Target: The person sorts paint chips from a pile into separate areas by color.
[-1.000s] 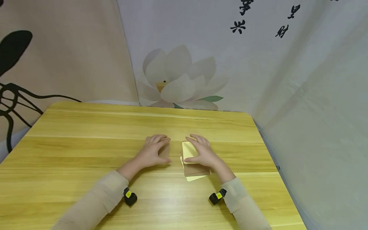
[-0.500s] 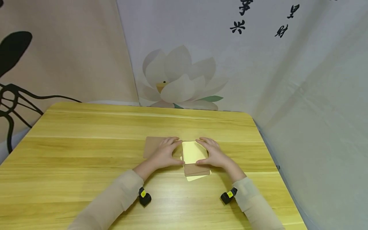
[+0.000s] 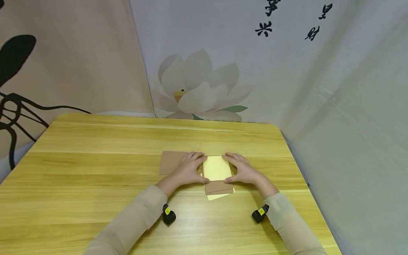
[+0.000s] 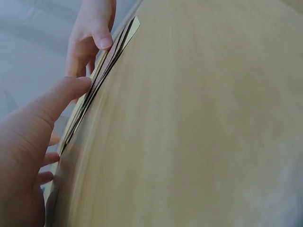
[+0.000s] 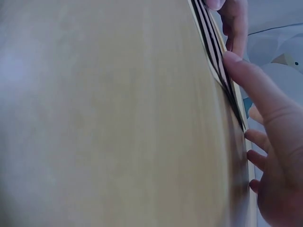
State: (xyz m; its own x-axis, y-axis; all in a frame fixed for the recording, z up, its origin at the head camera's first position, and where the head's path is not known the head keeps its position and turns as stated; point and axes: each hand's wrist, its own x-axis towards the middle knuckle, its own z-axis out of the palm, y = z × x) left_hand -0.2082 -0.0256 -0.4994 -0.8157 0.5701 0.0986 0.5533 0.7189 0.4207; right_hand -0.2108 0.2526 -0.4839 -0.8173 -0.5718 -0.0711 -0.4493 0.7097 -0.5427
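A pale yellow card (image 3: 217,168) lies on top of a small overlapping pile of cards. Brown cards (image 3: 219,187) and the corner of another yellow card (image 3: 216,197) stick out on its near side. My left hand (image 3: 190,170) holds the top card at its left end, thumb at the near edge and fingers at the far edge. At the right end my right hand (image 3: 243,170) holds it the same way. Both wrist views show the pile edge-on, with the thumbs against its near side. Partly under my left hand lies a separate brown card (image 3: 172,162).
The cards lie on a wood-grain table (image 3: 95,170) with rounded far corners. Behind it hangs a pale curtain (image 3: 287,78) with a printed lotus and dark characters. A black camera sits on each wrist.
Both hands have shifted right. My left hand has come off the left brown card to the yellow card's left end; my right hand has slid to its right end.
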